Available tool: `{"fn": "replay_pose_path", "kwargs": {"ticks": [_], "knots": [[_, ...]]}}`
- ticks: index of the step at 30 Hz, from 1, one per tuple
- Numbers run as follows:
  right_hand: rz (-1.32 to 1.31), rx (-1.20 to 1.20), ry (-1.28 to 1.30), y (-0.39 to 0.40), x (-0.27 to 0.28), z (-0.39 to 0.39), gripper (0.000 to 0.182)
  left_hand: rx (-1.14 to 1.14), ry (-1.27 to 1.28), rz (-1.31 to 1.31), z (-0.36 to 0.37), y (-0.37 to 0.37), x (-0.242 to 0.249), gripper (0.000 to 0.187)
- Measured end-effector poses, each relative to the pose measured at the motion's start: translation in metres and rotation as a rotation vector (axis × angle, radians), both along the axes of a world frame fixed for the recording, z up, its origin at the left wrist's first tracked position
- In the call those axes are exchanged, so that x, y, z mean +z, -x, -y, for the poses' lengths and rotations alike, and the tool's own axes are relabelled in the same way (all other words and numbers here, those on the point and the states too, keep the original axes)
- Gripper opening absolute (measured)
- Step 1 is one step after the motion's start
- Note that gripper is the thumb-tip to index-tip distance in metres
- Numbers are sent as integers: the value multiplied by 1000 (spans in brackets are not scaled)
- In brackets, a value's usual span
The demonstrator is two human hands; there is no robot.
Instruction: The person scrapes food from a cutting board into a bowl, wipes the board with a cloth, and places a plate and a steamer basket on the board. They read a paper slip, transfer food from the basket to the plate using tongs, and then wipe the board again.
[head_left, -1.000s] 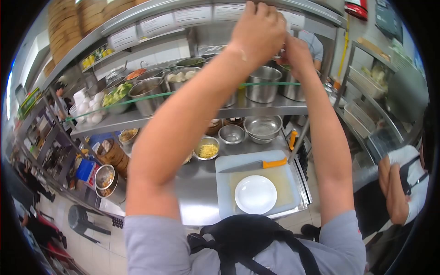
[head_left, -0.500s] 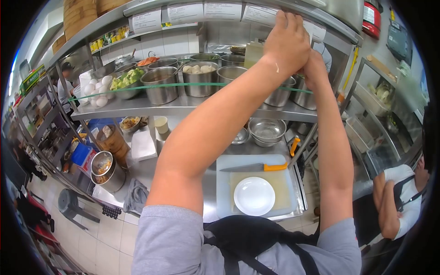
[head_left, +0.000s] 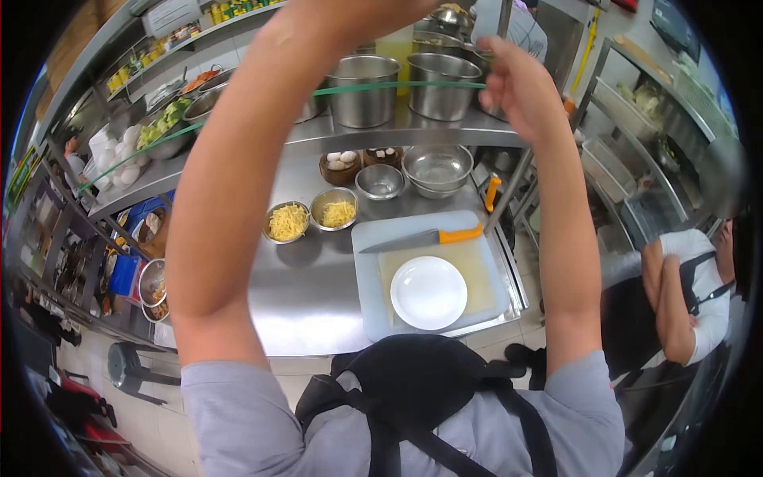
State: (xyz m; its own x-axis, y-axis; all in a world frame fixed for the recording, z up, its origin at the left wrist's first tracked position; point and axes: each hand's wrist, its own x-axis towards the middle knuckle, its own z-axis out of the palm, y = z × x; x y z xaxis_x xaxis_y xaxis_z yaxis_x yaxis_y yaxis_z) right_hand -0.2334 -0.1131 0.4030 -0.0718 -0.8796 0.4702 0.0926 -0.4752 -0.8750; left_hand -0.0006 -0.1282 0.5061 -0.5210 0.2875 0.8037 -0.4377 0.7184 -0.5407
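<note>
Both of my arms reach up over the steel shelf. My left hand [head_left: 373, 9] is cut off by the top edge, its fingers out of view. My right hand [head_left: 518, 89] is raised beside the steel pots [head_left: 443, 89], fingers loosely bent and apart, nothing seen in them. Below, a white plate [head_left: 429, 292] rests on a pale cutting board [head_left: 367, 306]. Behind the plate lies a knife [head_left: 421, 238] with an orange handle. Two steel bowls of yellow shreds [head_left: 287, 222] stand to the board's left.
A green-edged glass strip [head_left: 358, 88] runs along the shelf [head_left: 318, 143]. Steel mixing bowls [head_left: 437, 168] and a basket of white round items [head_left: 342, 161] stand beneath it. Eggs [head_left: 119, 159] sit at the left. A person with folded arms [head_left: 675, 318] stands at my right.
The view has shifted. My hands, together at the paper slips on the top rail before, are now apart: the left up and leftward, the right lower by the pots.
</note>
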Motion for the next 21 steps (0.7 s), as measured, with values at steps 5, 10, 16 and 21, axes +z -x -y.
{"fn": "replay_pose_path", "kwargs": {"ticks": [5,10,16,21], "knots": [[-271,223,-144,30,-104,-84,29,-180,-94,73,-32,-58,-133,35],[-168,147,-719,43,-239,-133,27,241,-1093,77,63,-93,-324,22],[223,-369,-1063,19,-361,-197,28,713,-887,97,301,-160,-506,24],[301,-528,-1107,-5,-380,-216,30,896,-1256,284,335,-144,-504,24]]}}
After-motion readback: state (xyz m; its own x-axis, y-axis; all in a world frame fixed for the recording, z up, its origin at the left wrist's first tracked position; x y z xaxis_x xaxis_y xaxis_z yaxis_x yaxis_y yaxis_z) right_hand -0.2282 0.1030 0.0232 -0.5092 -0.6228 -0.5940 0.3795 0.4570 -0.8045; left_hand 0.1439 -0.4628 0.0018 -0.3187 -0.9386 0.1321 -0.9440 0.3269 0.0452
